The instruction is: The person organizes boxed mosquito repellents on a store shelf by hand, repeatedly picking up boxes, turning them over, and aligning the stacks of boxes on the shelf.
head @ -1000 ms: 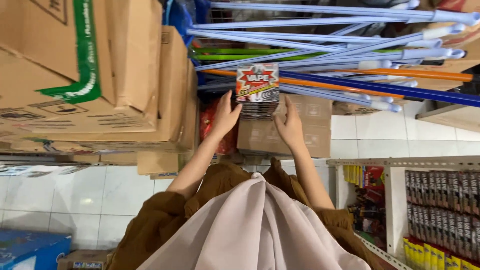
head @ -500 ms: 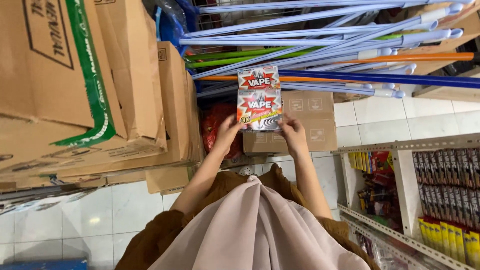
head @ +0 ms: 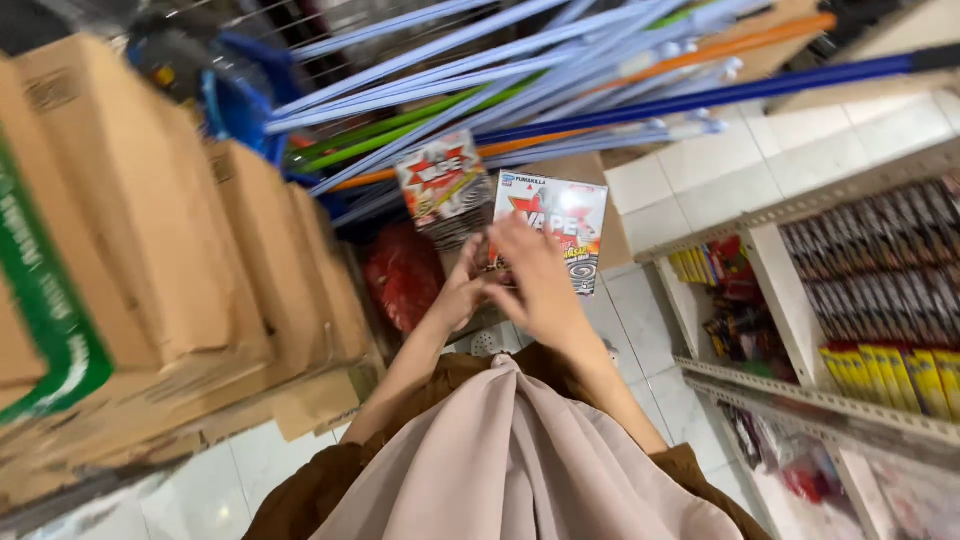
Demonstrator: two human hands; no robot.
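Two flat boxes are being held apart: left hand (head: 462,292) gripping the tilted box (head: 440,185), right hand (head: 535,280) gripping the white-and-red box (head: 560,215).

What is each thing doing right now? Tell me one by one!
left box: held up, tilted, in left hand
right box: held up in right hand
cardboard cartons: stacked, closed
broom handles: lying bundled across
shelf packets: lined up in rows

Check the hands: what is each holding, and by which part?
Right hand grips a red-and-white flat box at its lower left edge. Left hand holds a second, similar box by its bottom end.
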